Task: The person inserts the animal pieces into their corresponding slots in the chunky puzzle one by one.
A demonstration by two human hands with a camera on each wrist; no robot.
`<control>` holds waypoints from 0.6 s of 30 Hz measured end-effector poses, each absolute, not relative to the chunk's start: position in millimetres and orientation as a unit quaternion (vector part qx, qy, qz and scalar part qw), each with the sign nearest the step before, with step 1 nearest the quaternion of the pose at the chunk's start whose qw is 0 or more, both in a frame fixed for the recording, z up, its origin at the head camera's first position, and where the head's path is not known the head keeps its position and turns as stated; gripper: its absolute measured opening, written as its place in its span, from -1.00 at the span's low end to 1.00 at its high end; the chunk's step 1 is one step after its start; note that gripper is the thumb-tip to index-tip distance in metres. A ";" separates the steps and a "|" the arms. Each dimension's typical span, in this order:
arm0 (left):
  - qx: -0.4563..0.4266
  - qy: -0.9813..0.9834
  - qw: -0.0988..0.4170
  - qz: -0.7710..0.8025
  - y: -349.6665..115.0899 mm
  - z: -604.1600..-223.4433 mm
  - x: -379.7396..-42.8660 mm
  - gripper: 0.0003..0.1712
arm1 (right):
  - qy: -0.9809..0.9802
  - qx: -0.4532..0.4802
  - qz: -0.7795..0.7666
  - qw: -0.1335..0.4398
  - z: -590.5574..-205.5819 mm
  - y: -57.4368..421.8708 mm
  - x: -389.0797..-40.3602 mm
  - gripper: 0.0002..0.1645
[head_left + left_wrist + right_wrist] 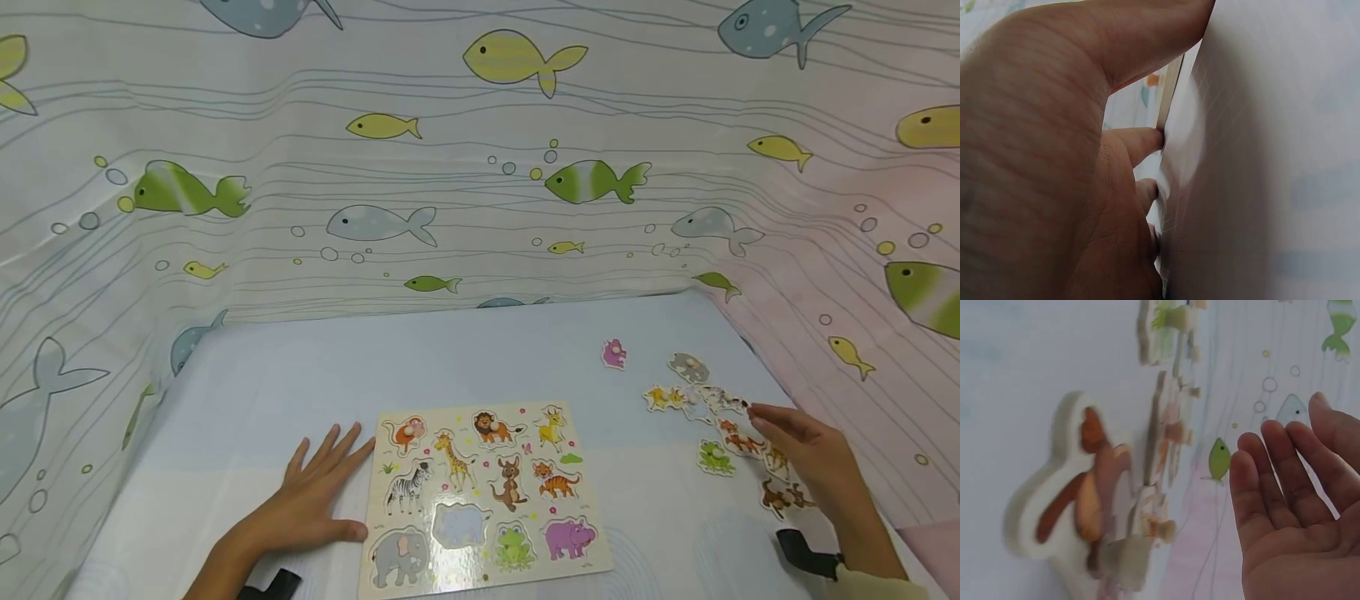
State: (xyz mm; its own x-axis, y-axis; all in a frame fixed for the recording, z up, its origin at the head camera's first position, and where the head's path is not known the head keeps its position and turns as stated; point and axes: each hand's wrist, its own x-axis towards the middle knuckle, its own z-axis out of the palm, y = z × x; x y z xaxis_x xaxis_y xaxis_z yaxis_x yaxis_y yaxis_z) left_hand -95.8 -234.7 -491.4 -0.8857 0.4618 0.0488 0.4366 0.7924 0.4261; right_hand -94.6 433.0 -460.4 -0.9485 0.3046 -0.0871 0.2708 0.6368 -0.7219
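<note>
A wooden puzzle board [461, 421] with animal pictures lies at the front middle of the table. My left hand [311, 496] rests beside it with fingers spread, its thumb and index fingertip right at the board's left edge. Over the loose puzzle pieces at the right hovers my right hand [821, 467], its fingers extended and nothing in its palm in the right wrist view. Nearest to it are a tiger piece [738, 437], a zebra piece [723, 399], a partly covered giraffe piece [777, 462] and a knobbed kangaroo piece [1088, 503]. A frog piece [716, 458] lies left of them.
Farther back on the white table [300, 367] lie a grey animal piece [688, 367], a yellow animal piece [663, 398] and a purple hippo piece [614, 354]. A fish-patterned curtain [450, 183] borders the table behind and at both sides.
</note>
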 end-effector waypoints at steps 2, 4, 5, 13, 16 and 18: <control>0.236 0.946 0.030 0.218 -234.4 -491.2 -95.7 0.31 | -0.900 -0.158 0.404 0.029 -465.8 435.9 -93.9 -0.26; 0.237 0.946 0.031 0.218 -234.3 -490.7 -95.8 0.31 | -0.898 -0.162 0.408 0.034 -470.7 439.0 -93.2 -0.26; 0.238 0.946 0.030 0.218 -234.2 -490.7 -95.9 0.31 | -0.897 -0.166 0.408 0.035 -472.6 440.4 -92.8 -0.26; 0.245 0.944 0.028 0.221 -235.5 -491.8 -96.2 0.31 | -0.906 -0.177 0.383 0.017 -483.9 449.3 -94.7 -0.21; 0.242 0.944 0.031 0.220 -235.3 -491.5 -96.3 0.31 | -0.911 -0.178 0.373 0.002 -487.9 451.4 -96.6 -0.18; 0.240 0.945 0.032 0.220 -235.2 -491.2 -96.4 0.31 | -0.910 -0.176 0.375 -0.005 -490.8 452.3 -97.0 -0.17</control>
